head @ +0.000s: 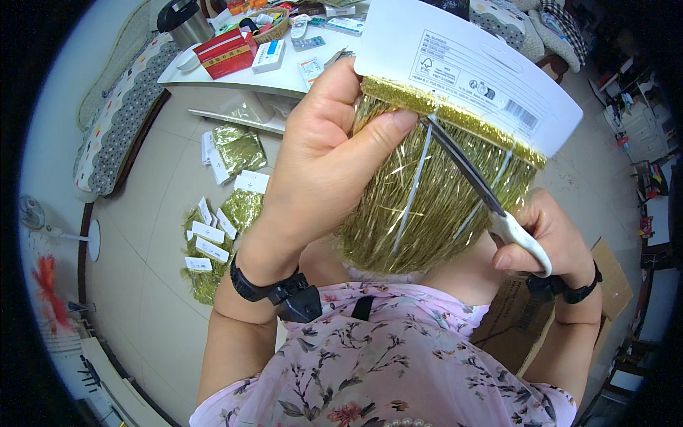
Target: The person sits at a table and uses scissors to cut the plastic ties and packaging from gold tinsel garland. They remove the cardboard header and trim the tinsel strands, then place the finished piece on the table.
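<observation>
A gold tinsel garland (405, 187) hangs from a white printed card (475, 74) in front of me. My left hand (331, 155) grips the garland's upper left part, just under the card, with the thumb across the strands. White scissors (517, 240) are in my right hand (549, 235), fingers through the handles. Their dark blades lie across the tinsel, and the tips reach a thin pale tie (413, 187) near my left thumb. A second pale tie (483, 197) runs down the garland farther right. Part of my right hand is hidden behind the handles and tinsel.
More carded tinsel garlands (213, 240) lie on the tiled floor to the left. A white table (240, 82) ahead holds boxes, a basket (272, 32) and a steel thermos (184, 24). An open cardboard box (512, 320) stands by my right leg; a fan (58, 227) is far left.
</observation>
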### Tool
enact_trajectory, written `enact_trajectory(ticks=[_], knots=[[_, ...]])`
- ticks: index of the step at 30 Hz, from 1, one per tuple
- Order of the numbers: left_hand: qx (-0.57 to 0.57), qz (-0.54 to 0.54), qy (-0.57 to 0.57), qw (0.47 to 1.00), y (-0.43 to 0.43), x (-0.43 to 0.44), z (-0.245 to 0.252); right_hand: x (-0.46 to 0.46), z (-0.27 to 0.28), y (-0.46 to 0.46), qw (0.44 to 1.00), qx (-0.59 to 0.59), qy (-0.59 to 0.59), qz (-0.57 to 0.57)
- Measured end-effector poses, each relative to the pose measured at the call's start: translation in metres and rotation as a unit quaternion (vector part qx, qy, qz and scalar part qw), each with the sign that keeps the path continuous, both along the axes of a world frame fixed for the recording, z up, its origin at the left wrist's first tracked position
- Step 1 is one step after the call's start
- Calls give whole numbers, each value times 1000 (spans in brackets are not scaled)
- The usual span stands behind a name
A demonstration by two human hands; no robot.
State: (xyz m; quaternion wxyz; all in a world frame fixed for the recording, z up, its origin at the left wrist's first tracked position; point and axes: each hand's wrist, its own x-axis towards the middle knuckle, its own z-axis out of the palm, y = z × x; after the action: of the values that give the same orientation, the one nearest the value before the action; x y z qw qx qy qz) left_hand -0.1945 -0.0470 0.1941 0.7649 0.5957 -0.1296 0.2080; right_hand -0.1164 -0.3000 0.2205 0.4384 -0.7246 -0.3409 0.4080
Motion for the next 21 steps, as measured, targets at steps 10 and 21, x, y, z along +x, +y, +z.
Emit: enact_trajectory(ticks=[10, 21], knots=[[-4, -1, -18, 1000, -2, 0, -3, 0, -3, 2, 999, 21, -35, 17], [-68, 26, -20, 997, -9, -7, 2, -9, 1, 0, 992, 22, 126, 18]])
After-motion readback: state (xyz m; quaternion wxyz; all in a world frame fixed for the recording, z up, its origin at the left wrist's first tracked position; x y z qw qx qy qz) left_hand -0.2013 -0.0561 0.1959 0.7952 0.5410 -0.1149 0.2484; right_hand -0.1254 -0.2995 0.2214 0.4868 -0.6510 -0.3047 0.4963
